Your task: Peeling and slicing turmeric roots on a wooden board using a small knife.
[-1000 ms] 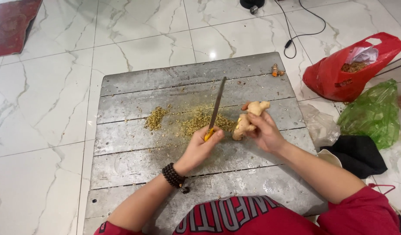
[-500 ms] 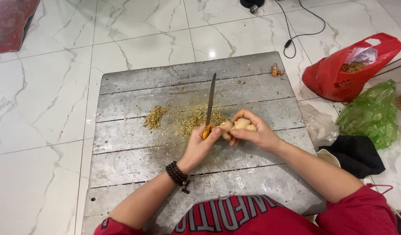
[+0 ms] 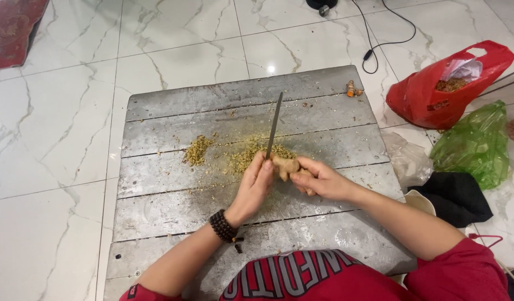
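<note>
Together, two hands work one ginger root (image 3: 286,166): the right hand (image 3: 324,179) clamps it from the right, the left hand (image 3: 256,184) closes on one knife (image 3: 274,126), its blade pointing away. Two peel piles (image 3: 196,150) lie beyond the grip.

knife handle (image 3: 266,161) hidden inside left hand (image 3: 256,187).

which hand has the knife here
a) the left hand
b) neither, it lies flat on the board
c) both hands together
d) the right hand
a: the left hand, the one with the dark bead bracelet, grips the knife with its blade pointing away over the grey board, while the right hand holds the ginger root.
</note>
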